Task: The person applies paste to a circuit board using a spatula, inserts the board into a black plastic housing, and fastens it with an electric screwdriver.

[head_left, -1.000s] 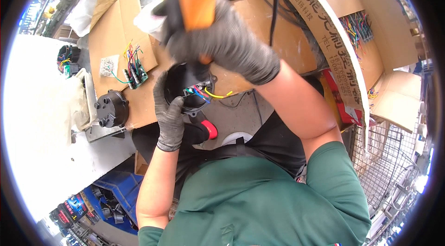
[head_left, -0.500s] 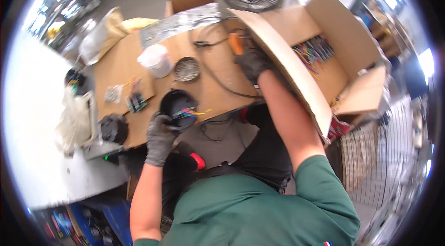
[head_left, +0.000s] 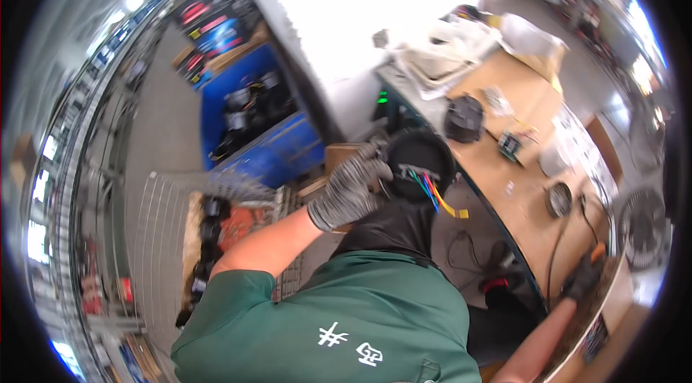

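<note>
My left hand point(head_left: 350, 187), in a striped grey glove, grips the rim of a round black plastic housing point(head_left: 417, 152). A bundle of coloured wires point(head_left: 432, 192), ending in a yellow tip, hangs out of that housing, which is lifted over my lap beside the table edge. Far to the right, my right hand point(head_left: 582, 276) wears a dark glove and is closed around an orange-handled tool point(head_left: 597, 251); its working end cannot be made out. A dark cable point(head_left: 553, 260) runs across the table beside this hand.
The cardboard-topped table point(head_left: 530, 217) bears a dark round part point(head_left: 464, 119), a small wired circuit board point(head_left: 509, 145), a round tin point(head_left: 558, 200) and a white tub point(head_left: 553, 159). A blue bin point(head_left: 270, 148) and wire basket point(head_left: 162, 239) stand left. A cardboard box point(head_left: 605, 304) borders my right arm.
The view has swung left, bringing the blue bin and wire basket in. My left hand has carried the housing leftward off the table; my right hand stays by the box with the orange-handled tool.
</note>
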A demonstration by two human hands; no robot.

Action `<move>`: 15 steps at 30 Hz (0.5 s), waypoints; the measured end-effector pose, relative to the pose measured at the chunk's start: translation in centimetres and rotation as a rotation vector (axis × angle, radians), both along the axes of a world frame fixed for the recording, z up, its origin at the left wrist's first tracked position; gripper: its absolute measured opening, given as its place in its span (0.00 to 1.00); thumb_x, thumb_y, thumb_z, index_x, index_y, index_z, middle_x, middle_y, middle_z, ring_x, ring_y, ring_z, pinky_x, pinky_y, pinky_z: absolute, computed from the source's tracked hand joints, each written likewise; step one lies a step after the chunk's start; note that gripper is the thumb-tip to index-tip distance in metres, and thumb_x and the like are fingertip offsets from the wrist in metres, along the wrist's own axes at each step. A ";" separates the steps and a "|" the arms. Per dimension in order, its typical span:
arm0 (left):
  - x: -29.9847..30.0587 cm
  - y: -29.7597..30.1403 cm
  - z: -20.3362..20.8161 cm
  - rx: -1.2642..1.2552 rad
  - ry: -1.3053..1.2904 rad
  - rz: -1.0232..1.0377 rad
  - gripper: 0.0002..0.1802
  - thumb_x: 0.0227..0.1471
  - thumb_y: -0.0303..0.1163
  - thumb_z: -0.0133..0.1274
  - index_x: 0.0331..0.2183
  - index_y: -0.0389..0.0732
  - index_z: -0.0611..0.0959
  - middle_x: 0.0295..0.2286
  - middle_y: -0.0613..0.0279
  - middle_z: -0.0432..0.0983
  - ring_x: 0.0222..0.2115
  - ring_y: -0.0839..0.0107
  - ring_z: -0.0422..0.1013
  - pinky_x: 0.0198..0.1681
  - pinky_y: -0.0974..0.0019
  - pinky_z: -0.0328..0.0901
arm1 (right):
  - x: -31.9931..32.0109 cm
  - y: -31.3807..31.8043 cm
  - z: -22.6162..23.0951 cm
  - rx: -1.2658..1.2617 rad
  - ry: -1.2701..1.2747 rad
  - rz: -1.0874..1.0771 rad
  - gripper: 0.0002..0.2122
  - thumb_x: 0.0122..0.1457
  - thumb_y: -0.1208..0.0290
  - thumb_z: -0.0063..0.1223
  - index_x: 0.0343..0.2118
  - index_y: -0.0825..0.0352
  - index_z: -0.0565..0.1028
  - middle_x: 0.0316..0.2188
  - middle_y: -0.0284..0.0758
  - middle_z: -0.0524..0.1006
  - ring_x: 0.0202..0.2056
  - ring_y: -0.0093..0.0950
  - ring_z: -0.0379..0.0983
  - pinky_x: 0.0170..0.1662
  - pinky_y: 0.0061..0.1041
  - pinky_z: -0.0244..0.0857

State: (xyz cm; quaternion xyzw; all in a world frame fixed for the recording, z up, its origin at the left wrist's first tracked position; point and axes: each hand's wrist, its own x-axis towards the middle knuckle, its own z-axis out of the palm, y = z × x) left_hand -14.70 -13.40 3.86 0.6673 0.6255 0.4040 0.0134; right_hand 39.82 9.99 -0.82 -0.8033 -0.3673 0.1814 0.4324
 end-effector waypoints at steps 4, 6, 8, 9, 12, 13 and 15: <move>-10.0 -1.8 -3.8 0.073 -0.224 0.434 0.24 0.30 0.31 0.79 0.30 0.43 0.81 0.33 0.60 0.77 0.37 0.65 0.75 0.41 0.61 0.71 | 16.6 4.1 -10.4 0.095 -0.364 0.371 0.21 0.67 0.59 0.55 0.55 0.71 0.73 0.41 0.39 0.80 0.39 0.29 0.75 0.46 0.28 0.69; -16.2 -2.3 -5.6 0.131 -0.711 0.592 0.23 0.36 0.31 0.79 0.34 0.39 0.83 0.35 0.64 0.80 0.34 0.73 0.75 0.40 0.65 0.73 | 15.7 5.1 -11.6 0.159 -0.351 0.476 0.24 0.69 0.56 0.50 0.56 0.73 0.72 0.45 0.45 0.79 0.44 0.33 0.76 0.51 0.29 0.68; -20.5 -2.2 -4.3 0.273 -0.991 0.821 0.21 0.39 0.29 0.76 0.35 0.33 0.83 0.28 0.62 0.81 0.30 0.74 0.74 0.33 0.68 0.71 | 11.3 3.4 -9.7 0.298 -0.021 0.555 0.22 0.69 0.60 0.50 0.56 0.74 0.72 0.46 0.45 0.79 0.45 0.35 0.74 0.53 0.30 0.67; -22.3 -1.1 -3.0 0.222 -1.076 0.965 0.19 0.39 0.28 0.74 0.34 0.34 0.84 0.27 0.63 0.80 0.27 0.73 0.74 0.31 0.67 0.69 | 11.0 2.1 -8.2 0.303 -0.033 0.549 0.22 0.69 0.60 0.50 0.56 0.74 0.72 0.46 0.45 0.79 0.45 0.35 0.74 0.53 0.30 0.67; -42.4 -4.1 -10.2 0.656 -1.010 1.369 0.22 0.41 0.31 0.73 0.39 0.33 0.87 0.35 0.53 0.85 0.34 0.63 0.80 0.40 0.57 0.74 | 7.4 3.3 -7.6 0.165 -0.162 0.717 0.16 0.69 0.67 0.53 0.54 0.74 0.74 0.47 0.36 0.79 0.46 0.27 0.73 0.53 0.26 0.66; -34.2 -1.0 -2.8 0.242 -0.891 1.770 0.21 0.42 0.32 0.70 0.41 0.34 0.87 0.37 0.48 0.85 0.41 0.56 0.81 0.48 0.56 0.75 | 7.1 0.3 -5.2 0.152 -0.206 0.671 0.16 0.69 0.67 0.53 0.54 0.74 0.74 0.47 0.36 0.79 0.46 0.27 0.73 0.53 0.26 0.66; -36.1 0.4 -2.4 0.298 -1.118 1.901 0.21 0.44 0.33 0.68 0.42 0.36 0.86 0.36 0.50 0.85 0.42 0.51 0.81 0.49 0.55 0.74 | 4.7 -4.2 -1.1 0.078 -0.392 0.697 0.16 0.69 0.67 0.53 0.52 0.74 0.76 0.44 0.38 0.80 0.46 0.28 0.74 0.54 0.26 0.66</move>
